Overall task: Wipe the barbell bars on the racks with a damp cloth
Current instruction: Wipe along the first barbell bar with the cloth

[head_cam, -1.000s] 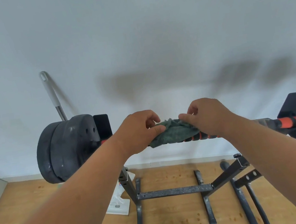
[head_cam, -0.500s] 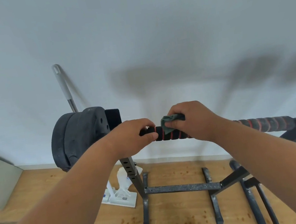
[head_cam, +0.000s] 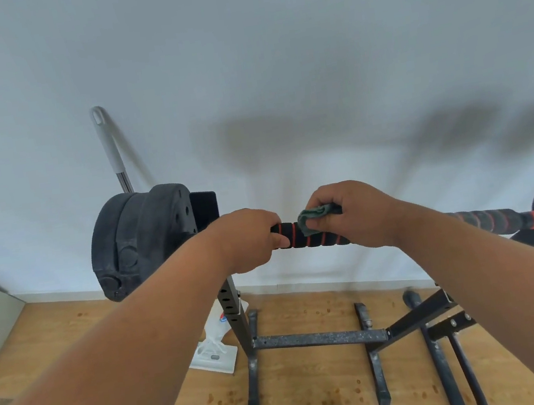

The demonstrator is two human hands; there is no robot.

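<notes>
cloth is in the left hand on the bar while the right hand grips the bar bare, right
Not quite: the hands are swapped. In the head view the right hand holds the green cloth on the bar, while the left hand grips the bar bare.

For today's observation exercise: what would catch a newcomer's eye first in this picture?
Mid-frame, two hands meet on the bar, black with red stripes: the left hand grips it bare, and the right hand presses a green cloth onto it. Left of them hang big black plates, and the dark rack stands below on the wooden floor.
</notes>
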